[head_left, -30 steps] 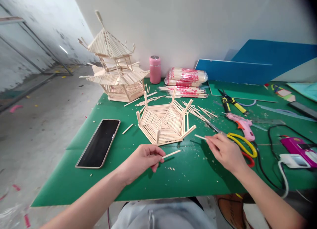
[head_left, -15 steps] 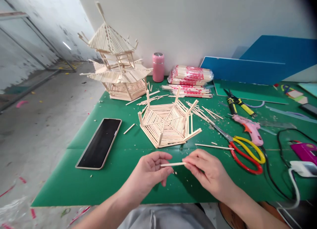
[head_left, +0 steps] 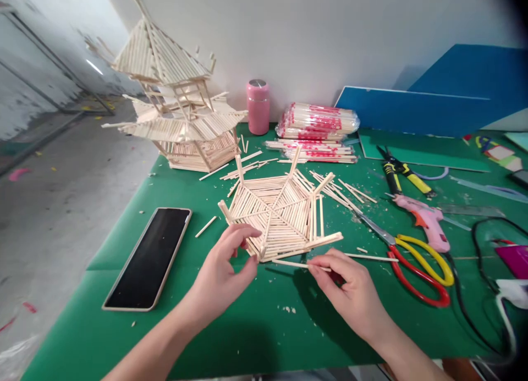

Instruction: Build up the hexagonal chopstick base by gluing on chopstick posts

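Note:
Pinched between the fingers of my right hand (head_left: 344,276) is a thin wooden stick (head_left: 290,264), held level along the near edge of a six-sided stick base (head_left: 284,208). Several short posts stand up from the base's corners, and one at the right leans outward. My left hand (head_left: 229,265) is at the base's near left corner, thumb and fingers apart, with nothing between them. Whether its fingertips touch the near post (head_left: 263,252) I cannot tell.
A stick pagoda (head_left: 181,122) stands at back left, near a pink flask (head_left: 258,107) and wrapped stick bundles (head_left: 315,122). A phone (head_left: 148,260) lies left. At right are scissors (head_left: 424,268), a pink glue gun (head_left: 424,221), pliers (head_left: 406,172) and cords.
Both hands have moved forward to the base. The left hand has let go of the stick and opened, while the right has carried it to the near edge. The view has shifted closer.

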A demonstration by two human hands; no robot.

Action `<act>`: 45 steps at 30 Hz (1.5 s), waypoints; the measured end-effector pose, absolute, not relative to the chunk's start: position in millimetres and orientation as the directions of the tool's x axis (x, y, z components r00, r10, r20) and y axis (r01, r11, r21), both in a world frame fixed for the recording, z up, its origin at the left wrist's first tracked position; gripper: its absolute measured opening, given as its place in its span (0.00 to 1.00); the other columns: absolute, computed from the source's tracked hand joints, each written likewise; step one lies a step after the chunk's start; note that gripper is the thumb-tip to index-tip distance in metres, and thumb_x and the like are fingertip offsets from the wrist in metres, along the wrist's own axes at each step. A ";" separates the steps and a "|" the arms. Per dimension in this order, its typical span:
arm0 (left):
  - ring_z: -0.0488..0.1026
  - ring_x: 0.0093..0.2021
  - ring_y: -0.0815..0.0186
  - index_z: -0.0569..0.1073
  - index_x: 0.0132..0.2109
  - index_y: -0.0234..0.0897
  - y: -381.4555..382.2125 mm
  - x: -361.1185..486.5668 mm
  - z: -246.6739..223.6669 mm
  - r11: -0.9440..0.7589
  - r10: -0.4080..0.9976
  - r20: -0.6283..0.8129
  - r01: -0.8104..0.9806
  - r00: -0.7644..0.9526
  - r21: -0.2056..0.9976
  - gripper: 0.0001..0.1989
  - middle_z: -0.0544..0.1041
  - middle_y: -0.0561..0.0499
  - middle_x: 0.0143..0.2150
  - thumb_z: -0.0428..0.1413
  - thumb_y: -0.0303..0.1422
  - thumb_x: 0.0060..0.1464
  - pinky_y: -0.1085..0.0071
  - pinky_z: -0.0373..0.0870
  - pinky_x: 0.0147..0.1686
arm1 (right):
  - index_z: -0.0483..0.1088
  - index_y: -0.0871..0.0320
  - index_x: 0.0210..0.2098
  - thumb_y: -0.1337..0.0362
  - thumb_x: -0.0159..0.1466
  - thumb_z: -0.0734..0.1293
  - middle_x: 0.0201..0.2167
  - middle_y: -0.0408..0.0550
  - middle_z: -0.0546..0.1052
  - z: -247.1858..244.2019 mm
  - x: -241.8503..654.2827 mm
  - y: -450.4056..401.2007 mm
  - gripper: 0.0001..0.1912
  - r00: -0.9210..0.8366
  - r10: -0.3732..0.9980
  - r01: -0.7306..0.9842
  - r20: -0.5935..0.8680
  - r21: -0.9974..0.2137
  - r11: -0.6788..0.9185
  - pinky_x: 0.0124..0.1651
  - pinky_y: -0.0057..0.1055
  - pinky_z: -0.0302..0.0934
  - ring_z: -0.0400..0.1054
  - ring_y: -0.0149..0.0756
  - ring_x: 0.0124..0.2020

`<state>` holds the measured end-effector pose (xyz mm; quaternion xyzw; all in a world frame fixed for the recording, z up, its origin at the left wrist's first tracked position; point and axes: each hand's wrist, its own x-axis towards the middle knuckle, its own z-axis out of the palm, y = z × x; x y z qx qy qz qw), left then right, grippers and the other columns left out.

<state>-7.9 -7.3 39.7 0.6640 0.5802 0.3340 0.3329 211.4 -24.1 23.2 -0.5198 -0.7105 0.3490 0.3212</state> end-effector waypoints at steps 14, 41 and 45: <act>0.68 0.27 0.69 0.75 0.29 0.37 68.9 -4.3 99.2 -0.022 0.762 -0.155 0.265 0.628 0.964 0.12 0.73 0.52 0.26 0.49 0.34 0.53 0.75 0.64 0.29 | 0.74 0.62 0.35 0.70 0.56 0.65 0.19 0.45 0.68 107.3 207.9 11.7 0.07 -0.364 0.723 0.694 0.587 -0.347 0.631 0.22 0.27 0.55 0.59 0.29 0.21; 0.68 0.26 0.68 0.75 0.25 0.33 27.1 -7.3 39.8 0.372 0.885 -0.418 0.227 0.206 0.900 0.10 0.74 0.51 0.23 0.56 0.35 0.44 0.73 0.63 0.29 | 0.67 0.57 0.41 0.59 0.58 0.62 0.34 0.50 0.72 -10.0 215.3 -32.5 0.13 0.282 0.955 0.393 0.091 -0.919 -0.028 0.33 0.30 0.64 0.67 0.35 0.33; 0.67 0.25 0.69 0.75 0.22 0.33 30.1 -1.3 43.2 0.406 0.869 -0.442 0.188 0.222 0.894 0.09 0.73 0.52 0.22 0.56 0.34 0.42 0.74 0.62 0.27 | 0.68 0.58 0.37 0.61 0.58 0.63 0.30 0.47 0.73 -3.8 209.8 -37.3 0.09 0.260 0.959 0.409 0.112 -0.913 -0.004 0.31 0.29 0.64 0.67 0.33 0.29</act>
